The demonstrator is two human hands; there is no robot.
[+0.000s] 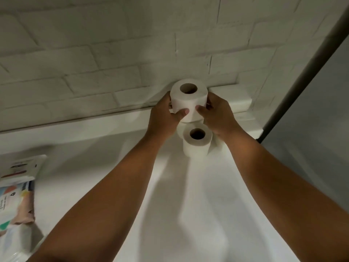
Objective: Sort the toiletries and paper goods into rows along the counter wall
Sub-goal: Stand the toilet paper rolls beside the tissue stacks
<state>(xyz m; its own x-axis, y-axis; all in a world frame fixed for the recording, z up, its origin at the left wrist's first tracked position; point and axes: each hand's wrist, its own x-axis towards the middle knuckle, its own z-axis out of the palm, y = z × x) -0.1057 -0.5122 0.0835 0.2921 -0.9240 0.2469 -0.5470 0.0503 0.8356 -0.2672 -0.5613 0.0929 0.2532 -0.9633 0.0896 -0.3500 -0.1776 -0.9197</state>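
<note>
A white toilet roll (188, 97) stands upright against the brick wall, on top of another roll (190, 121) that is mostly hidden. My left hand (166, 116) grips its left side and my right hand (217, 114) grips its right side, thumbs on the front. A further toilet roll (197, 142) stands upright on the white counter (188, 205) just in front of the stack, between my wrists.
Soft plastic packs of paper goods (17, 195) lie at the counter's left edge. A white raised ledge (239, 99) sits against the brick wall (113, 53) right of the rolls. A dark-edged grey panel (311, 91) borders the counter on the right.
</note>
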